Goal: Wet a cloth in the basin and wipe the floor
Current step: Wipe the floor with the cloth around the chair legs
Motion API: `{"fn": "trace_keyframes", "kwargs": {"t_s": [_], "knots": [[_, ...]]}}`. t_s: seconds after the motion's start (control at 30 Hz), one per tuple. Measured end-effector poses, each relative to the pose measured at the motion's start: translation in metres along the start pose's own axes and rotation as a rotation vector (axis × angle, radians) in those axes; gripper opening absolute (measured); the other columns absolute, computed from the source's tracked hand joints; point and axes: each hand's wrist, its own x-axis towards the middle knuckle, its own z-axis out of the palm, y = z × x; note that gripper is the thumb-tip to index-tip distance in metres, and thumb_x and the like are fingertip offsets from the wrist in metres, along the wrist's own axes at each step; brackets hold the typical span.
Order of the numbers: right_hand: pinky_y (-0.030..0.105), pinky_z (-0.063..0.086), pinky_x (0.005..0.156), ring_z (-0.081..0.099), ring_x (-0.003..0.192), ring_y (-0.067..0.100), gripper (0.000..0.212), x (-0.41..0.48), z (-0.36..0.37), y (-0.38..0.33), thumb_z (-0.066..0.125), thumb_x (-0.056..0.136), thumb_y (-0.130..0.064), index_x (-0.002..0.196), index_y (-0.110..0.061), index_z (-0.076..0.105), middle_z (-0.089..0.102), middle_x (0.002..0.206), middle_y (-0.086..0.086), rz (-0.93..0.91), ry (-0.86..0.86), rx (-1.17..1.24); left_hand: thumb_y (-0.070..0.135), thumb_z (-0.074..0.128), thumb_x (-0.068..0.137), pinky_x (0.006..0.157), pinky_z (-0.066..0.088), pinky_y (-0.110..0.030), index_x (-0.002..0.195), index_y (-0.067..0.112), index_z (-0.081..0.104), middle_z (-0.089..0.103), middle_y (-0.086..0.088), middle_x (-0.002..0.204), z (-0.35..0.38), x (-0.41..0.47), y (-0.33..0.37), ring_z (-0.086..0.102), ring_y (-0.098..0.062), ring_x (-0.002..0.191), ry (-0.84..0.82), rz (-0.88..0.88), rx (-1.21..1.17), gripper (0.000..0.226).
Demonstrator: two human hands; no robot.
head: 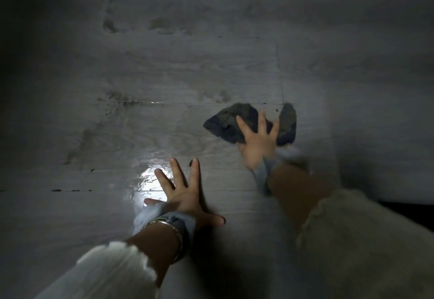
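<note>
A dark crumpled cloth (232,120) lies on the grey wood-grain floor (164,75) to the right of centre. My right hand (257,139) presses down on the cloth with fingers spread over it; part of the cloth sticks out to the right of the hand. My left hand (185,193) rests flat on the floor nearer to me, fingers spread wide, holding nothing. The basin is not in view.
A shiny wet patch (150,176) reflects light just left of my left hand. Dirty smudges and footprints (162,25) mark the floor farther away, with small dark specks (56,190) along the plank seams. The edges of the view are dark.
</note>
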Motion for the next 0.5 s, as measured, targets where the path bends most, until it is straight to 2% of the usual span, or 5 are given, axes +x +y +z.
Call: {"fn": "trace_keyframes", "kwargs": {"t_s": [0.1,0.23,0.33,0.4,0.5], "knots": [[0.072,0.027,0.102,0.006,0.142,0.052,0.055,-0.05,0.033,-0.003,0.038,0.093,-0.046,0.146,-0.049,0.022,0.003,0.162,0.007,0.002,0.136,-0.127,0.064,0.079,0.053,0.104,0.013,-0.077,0.142,0.037,-0.034,-0.049,-0.007,0.144,0.004,0.001,0.0,-0.039,-0.047,0.133,-0.024,0.0,0.007,0.146],[0.067,0.004,0.111,-0.02,0.146,0.031,0.058,-0.054,0.037,-0.015,0.035,0.1,-0.045,0.144,-0.058,-0.001,-0.023,0.159,-0.01,0.175,-0.142,0.014,0.078,0.068,0.051,0.106,0.023,-0.07,0.133,0.028,-0.046,-0.045,-0.022,0.144,0.005,0.017,-0.002,-0.025,-0.061,0.133,0.007,-0.01,0.102,0.15],[0.066,0.001,0.111,-0.025,0.145,0.03,0.056,-0.054,0.029,-0.017,0.032,0.102,-0.042,0.142,-0.06,-0.003,-0.027,0.157,-0.01,0.216,-0.182,0.0,0.075,0.072,0.05,0.107,0.021,-0.07,0.109,0.028,-0.061,-0.063,-0.023,0.122,0.009,0.017,0.007,-0.031,-0.061,0.129,-0.023,-0.08,0.068,0.153],[0.069,0.002,0.11,-0.027,0.144,0.034,0.064,-0.052,0.03,-0.019,0.038,0.102,-0.033,0.142,-0.06,-0.005,-0.03,0.157,-0.008,0.212,-0.206,-0.047,0.065,0.075,0.061,0.107,0.014,-0.072,0.1,0.03,-0.064,-0.059,-0.022,0.128,0.003,0.016,0.008,-0.032,-0.059,0.13,-0.02,-0.059,0.056,0.149],[0.07,0.002,0.109,-0.025,0.144,0.035,0.061,-0.039,0.027,-0.021,0.037,0.102,-0.034,0.14,-0.063,-0.001,-0.027,0.157,-0.009,0.211,-0.15,-0.066,0.066,0.072,0.064,0.103,0.016,-0.075,0.106,0.022,-0.057,-0.057,-0.027,0.123,0.001,0.012,0.012,-0.036,-0.059,0.126,-0.104,-0.066,0.092,0.142]]}}
